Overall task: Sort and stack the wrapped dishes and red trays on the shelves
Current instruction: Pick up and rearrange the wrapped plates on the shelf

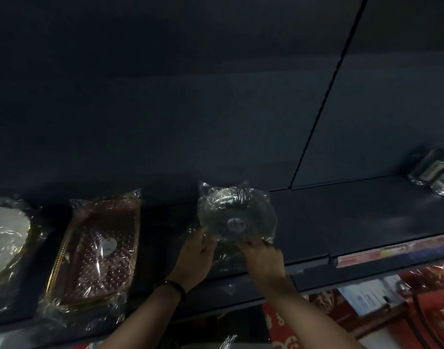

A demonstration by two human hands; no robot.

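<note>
A dark round dish in clear wrap [237,214], with a round sticker on it, is held tilted just above the dark shelf [341,217]. My left hand [197,255] grips its lower left edge and my right hand [262,256] grips its lower right edge. More clear-wrapped goods [224,255] lie under the dish between my hands. Left of my hands, a red tray with a gold rim [97,248], wrapped in plastic, lies flat on the shelf. A wrapped white dish [4,240] lies at the far left, cut off by the frame edge.
Dark wrapped items [435,170] sit at the shelf's far right. A vertical divider line [324,102] runs up the dark back panel. Red boxes and packages [392,306] fill the lower shelf at bottom right. The shelf's front edge carries a price strip [392,253].
</note>
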